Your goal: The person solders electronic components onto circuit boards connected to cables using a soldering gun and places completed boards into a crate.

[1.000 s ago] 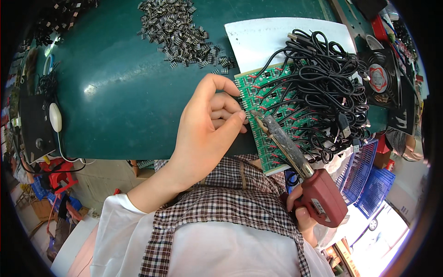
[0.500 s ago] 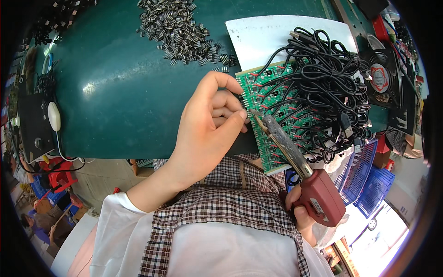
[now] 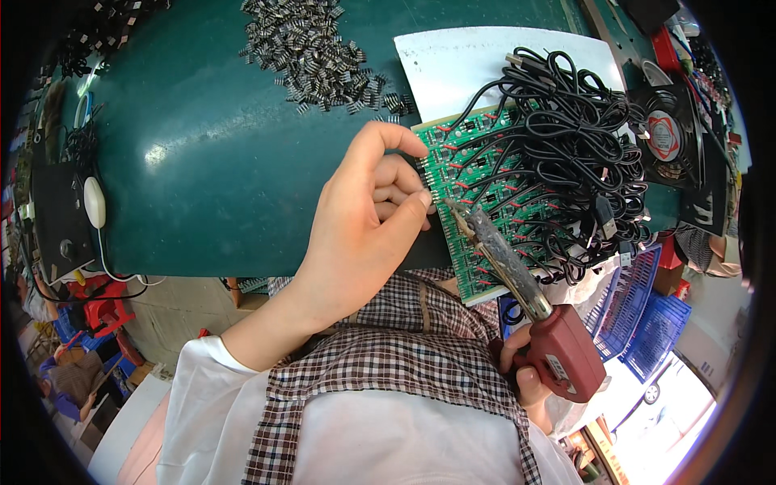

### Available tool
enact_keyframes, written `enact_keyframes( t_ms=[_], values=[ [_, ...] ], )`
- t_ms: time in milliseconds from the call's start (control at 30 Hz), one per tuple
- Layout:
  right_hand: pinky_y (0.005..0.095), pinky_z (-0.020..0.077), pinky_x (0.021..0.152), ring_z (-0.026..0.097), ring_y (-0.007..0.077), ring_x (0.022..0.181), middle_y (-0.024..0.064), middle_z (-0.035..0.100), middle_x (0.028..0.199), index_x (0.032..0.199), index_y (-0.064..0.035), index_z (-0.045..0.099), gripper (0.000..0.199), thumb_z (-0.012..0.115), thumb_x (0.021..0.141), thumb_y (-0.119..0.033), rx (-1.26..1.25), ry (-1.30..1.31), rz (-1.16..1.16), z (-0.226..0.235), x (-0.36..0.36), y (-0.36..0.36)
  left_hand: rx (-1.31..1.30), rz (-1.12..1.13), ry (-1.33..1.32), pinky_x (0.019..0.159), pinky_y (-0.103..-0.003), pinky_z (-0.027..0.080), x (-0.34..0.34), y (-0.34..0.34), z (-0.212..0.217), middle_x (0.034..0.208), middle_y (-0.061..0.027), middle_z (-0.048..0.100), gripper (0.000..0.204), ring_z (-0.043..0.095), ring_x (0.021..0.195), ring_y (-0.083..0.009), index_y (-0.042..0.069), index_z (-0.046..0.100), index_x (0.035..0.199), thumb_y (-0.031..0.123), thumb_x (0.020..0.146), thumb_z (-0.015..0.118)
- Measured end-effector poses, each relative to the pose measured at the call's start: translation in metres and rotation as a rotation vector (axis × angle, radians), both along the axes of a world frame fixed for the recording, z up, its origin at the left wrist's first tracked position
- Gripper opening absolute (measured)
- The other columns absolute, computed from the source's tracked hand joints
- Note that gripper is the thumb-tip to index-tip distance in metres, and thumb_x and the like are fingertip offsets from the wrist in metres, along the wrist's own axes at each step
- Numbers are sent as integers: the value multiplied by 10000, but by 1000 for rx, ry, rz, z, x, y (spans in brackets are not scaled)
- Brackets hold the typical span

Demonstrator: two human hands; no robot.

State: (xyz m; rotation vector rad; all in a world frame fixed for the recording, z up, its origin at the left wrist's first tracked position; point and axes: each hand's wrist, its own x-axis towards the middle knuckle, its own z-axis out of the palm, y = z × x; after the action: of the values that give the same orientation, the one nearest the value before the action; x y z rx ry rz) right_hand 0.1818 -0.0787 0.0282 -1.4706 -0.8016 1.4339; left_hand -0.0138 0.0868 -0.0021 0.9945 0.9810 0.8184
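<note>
A green circuit board panel (image 3: 493, 190) lies at the near edge of the dark green table (image 3: 226, 162), with a tangle of black cables (image 3: 582, 137) attached to it. My left hand (image 3: 364, 226) rests at the board's left edge, thumb and fingertips pinched together against it; whatever is between them is too small to see. My right hand (image 3: 525, 376) grips the red handle of a soldering iron (image 3: 517, 283), whose crusted tip touches the board just right of my left fingertips.
A heap of small grey metal parts (image 3: 315, 52) lies on the far side of the table. A white sheet (image 3: 485, 69) sits under the board. A small fan (image 3: 663, 133) stands right. Blue baskets (image 3: 647, 307) are below the table's right end. A white mouse (image 3: 94, 202) lies left.
The iron's tip has crept slightly along the board's left edge next to my left fingertips; both hands stay almost where they were.
</note>
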Motion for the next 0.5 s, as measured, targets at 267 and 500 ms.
enact_keyframes(
  t_ms=[267,500],
  values=[
    [233,374,552,475,129,559,48,530,660,903,27,520,366,679,716,-244,8,-55,5,-6,-1,-1,29,-13,14,617,-202,450,0,0,0,743,-28,509,279,521,669,-78,14,388,1054,-57,805,492],
    [269,386,538,495,180,558,69,536,666,761,-6,558,266,669,697,-240,93,-241,64,-11,3,-7,29,-13,23,622,-202,451,0,0,-1,741,-27,505,277,514,668,-72,10,385,1053,-55,805,490]
  ],
)
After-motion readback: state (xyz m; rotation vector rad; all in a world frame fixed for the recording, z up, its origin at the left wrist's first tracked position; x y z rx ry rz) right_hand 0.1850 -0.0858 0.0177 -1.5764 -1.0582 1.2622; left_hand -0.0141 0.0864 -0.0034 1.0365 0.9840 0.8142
